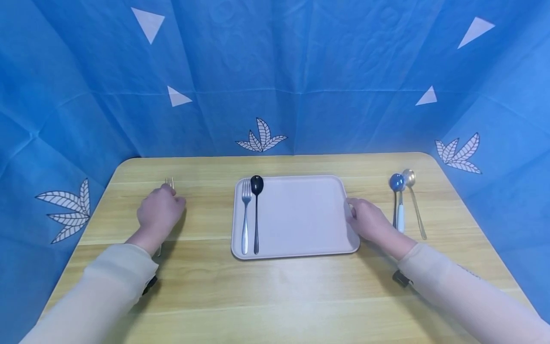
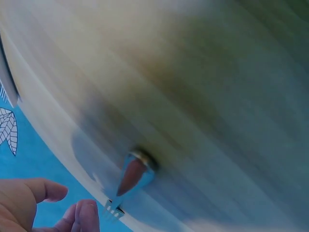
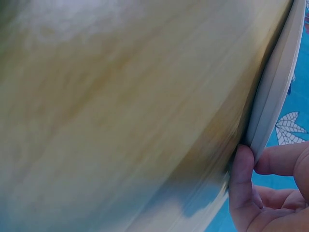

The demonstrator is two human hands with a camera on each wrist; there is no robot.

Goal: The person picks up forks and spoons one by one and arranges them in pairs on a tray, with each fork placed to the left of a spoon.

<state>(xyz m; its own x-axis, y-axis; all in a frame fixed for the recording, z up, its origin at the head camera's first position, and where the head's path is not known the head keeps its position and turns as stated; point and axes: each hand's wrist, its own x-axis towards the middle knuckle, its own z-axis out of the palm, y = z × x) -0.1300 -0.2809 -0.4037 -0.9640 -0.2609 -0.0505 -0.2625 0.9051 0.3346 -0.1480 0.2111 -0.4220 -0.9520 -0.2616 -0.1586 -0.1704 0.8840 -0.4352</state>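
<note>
My left hand (image 1: 160,209) hovers over a metal fork (image 1: 170,182) on the table's left side, hiding most of it in the head view. In the left wrist view the thumb and fingers stand apart with nothing between them, beside the fork (image 2: 114,210). My right hand (image 1: 370,220) pinches the right rim of a pale tray (image 1: 305,215), thumb and fingers on either side of the edge (image 3: 268,104). A silver fork (image 1: 246,215) and a black-bowled spoon (image 1: 256,185) lie side by side along the tray's left end.
Right of the tray lie a blue-bowled spoon (image 1: 397,182) with a pale blue handle (image 1: 401,218) near it, and a silvery-gold spoon (image 1: 417,205). The wooden table (image 1: 275,296) has rounded back corners. A blue cloth (image 1: 275,57) with leaf and triangle prints hangs around it.
</note>
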